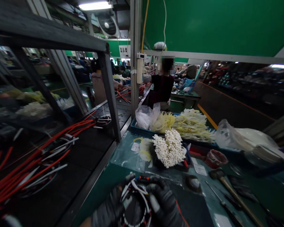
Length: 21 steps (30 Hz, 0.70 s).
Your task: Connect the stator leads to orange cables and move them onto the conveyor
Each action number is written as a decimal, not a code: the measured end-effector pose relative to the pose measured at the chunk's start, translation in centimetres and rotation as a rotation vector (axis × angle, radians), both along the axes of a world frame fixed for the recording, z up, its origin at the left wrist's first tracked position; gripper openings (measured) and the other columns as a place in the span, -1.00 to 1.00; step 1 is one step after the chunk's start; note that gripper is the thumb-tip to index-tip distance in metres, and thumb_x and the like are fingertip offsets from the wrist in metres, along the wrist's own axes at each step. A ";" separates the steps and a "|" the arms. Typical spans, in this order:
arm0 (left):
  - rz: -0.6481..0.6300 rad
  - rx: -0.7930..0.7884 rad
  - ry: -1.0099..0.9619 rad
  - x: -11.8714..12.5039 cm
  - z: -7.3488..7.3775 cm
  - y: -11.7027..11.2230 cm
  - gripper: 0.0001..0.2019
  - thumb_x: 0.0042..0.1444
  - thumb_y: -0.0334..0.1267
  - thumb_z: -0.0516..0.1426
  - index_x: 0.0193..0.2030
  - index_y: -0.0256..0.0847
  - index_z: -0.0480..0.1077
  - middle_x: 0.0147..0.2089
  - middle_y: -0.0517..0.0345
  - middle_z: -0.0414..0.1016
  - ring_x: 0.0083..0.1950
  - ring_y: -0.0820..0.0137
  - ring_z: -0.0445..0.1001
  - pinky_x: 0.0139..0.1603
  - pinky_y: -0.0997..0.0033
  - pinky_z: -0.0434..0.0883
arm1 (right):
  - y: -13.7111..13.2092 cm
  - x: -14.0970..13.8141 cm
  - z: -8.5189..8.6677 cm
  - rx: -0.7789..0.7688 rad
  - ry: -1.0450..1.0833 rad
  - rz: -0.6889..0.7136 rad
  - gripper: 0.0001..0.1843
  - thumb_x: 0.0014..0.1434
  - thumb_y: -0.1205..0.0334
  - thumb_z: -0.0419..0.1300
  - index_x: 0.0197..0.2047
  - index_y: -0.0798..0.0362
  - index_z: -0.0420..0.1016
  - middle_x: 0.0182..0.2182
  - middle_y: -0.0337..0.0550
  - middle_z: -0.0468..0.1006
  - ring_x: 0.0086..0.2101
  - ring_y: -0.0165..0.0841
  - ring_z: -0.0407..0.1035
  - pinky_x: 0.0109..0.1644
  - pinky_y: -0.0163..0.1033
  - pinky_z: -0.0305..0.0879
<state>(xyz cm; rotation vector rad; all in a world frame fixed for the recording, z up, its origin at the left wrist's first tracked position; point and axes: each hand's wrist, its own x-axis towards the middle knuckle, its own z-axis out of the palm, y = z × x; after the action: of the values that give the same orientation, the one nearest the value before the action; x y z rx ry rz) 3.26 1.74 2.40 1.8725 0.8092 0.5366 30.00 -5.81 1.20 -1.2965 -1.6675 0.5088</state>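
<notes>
Fingers (153, 201) of both gloved hands are bent in, only as far apart as the wired ring (145, 215) they've got hold of. L hand (110, 205) grips its L side, R hand (164, 200) its R side, so ring sits btwn them, hole facing up; exact fingertip contact can't be told, gloves too dark. White leads (139, 189) loop over ring's far side, w/ a red-and-black piece (143, 178) btwn the two sets of fingertips. Ring is held at the near end of the worktop (100, 186), closer to its L edge than its R.

Bunch of white-tipped pieces (169, 149) stands farther back, approx. mid-worktop. Behind it, toward far edge: blue tray w/ yellowish sleeves (191, 126). Hammer (236, 189) & screwdriver (222, 203) lie on R side. Past L edge, conveyor (94, 151) carries red cables (71, 130).
</notes>
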 end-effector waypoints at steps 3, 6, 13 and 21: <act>-0.033 -0.040 -0.002 -0.7 1.0 0.3 -0.19 0.51 0.26 0.14 0.78 0.09 0.17 0.64 0.03 0.48 0.64 0.01 0.46 0.78 -0.01 0.31 | 0.2 0.5 0.9 -0.019 -0.049 0.033 -0.72 0.52 0.04 0.38 0.24 -0.35 0.74 0.30 -0.13 0.71 0.28 -0.09 0.62 0.30 0.00 0.72; -0.107 0.049 0.102 -1.7 3.4 1.6 -0.25 0.47 0.14 0.23 0.71 0.01 0.30 0.66 -0.03 0.44 0.68 -0.03 0.39 0.81 -0.02 0.20 | 0.6 0.8 1.7 -0.033 -0.075 0.098 -0.68 0.52 -0.13 0.39 0.25 -0.29 0.72 0.36 -0.11 0.67 0.30 -0.07 0.60 0.30 0.04 0.70; -0.215 0.215 0.152 -2.4 5.6 4.5 -0.50 0.50 0.00 0.22 0.52 0.08 0.53 0.44 0.06 0.66 0.44 0.07 0.63 0.59 0.19 0.48 | 0.5 1.3 1.8 -0.039 -0.100 0.060 -0.65 0.43 -0.06 0.39 0.23 -0.66 0.68 0.21 -0.46 0.76 0.24 -0.01 0.70 0.26 0.04 0.79; -0.196 0.088 0.069 -0.6 3.4 4.4 -0.50 0.62 0.09 0.07 0.49 -0.07 0.52 0.38 -0.02 0.70 0.40 0.10 0.66 0.57 0.15 0.51 | 0.1 1.3 -1.6 0.007 0.012 -0.049 -0.68 0.45 -0.05 0.34 0.21 -0.57 0.73 0.23 -0.30 0.73 0.22 0.04 0.69 0.28 0.11 0.78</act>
<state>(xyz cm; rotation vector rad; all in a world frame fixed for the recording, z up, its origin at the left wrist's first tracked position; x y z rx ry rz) 2.65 6.17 5.84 2.0351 0.6464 0.3920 31.32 -5.69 -0.42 -1.3233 -1.6222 0.4804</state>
